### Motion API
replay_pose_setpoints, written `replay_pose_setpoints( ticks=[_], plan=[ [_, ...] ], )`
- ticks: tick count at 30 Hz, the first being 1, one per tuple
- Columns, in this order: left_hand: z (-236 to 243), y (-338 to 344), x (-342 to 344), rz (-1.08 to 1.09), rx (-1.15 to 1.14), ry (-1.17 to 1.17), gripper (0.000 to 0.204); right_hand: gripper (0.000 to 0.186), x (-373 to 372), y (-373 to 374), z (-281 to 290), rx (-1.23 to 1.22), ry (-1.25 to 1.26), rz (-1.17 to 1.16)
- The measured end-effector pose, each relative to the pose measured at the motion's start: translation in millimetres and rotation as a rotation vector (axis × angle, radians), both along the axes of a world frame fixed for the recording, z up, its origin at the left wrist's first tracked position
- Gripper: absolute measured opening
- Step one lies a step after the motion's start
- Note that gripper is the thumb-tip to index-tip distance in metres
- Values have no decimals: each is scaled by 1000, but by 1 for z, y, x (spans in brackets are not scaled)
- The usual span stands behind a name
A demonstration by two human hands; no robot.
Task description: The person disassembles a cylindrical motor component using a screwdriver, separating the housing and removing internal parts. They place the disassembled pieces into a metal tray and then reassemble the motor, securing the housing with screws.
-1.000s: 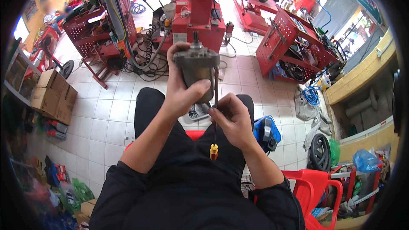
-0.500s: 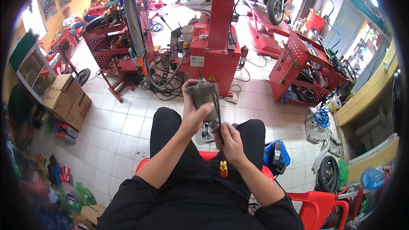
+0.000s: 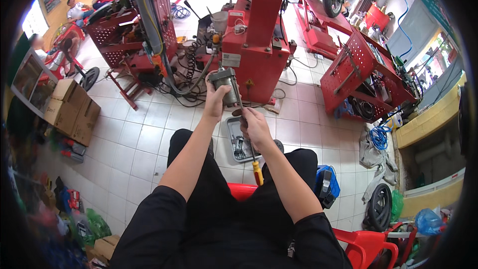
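Note:
My left hand [image 3: 214,100] is closed around a grey cylindrical metal motor [image 3: 222,74], its short shaft pointing up. My right hand [image 3: 257,127] grips a screwdriver [image 3: 258,173] whose yellow-and-red handle hangs below the fist, over my lap. A thin metal rod runs along the motor's right side toward the right fingertips; whether it is the screwdriver's blade I cannot tell. Beside those fingertips shows a small dark round piece [image 3: 237,112]. On the floor beneath the hands sits a shallow grey tray [image 3: 229,134] with metal parts inside, partly covered by my right arm.
Ahead stands a red lift post [image 3: 259,25] with hoses and cables around its base. Red tool carts flank it, left [image 3: 114,45] and right [image 3: 348,74]. A blue bag [image 3: 326,184] lies by my right knee; cardboard boxes [image 3: 69,109] are at left. Other people sit far left.
Both hands have moved forward and slightly left with the motor and screwdriver. More of the tray shows now, and the screwdriver's handle leans more.

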State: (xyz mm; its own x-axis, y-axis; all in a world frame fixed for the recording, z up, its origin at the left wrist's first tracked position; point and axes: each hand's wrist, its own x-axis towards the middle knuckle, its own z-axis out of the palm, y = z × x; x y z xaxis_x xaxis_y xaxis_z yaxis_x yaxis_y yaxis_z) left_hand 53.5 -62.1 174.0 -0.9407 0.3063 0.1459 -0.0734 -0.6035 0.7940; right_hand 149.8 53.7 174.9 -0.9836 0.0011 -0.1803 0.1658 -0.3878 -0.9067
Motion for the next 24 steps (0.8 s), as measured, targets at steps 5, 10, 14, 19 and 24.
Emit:
replay_pose_setpoints(
  ticks=[5, 10, 14, 19, 24],
  plan=[
    [-36, 20, -36, 17, -28, -33, 50, 18, -38, 17, -31, 136, -43, -50],
    [-83, 36, -54, 47, 6, -108, 59, 17, -59, 40, -67, 234, -52, -82],
    [-111, 39, -57, -3, 17, -245, 59, 16, -68, 47, -90, 321, -82, -95],
    [-128, 43, -65, 13, -11, -353, 37, 17, -79, 46, -100, 417, -72, -121],
    [-128, 46, -65, 12, -13, -389, 36, 18, -82, 45, -104, 425, -96, -108]
  ],
)
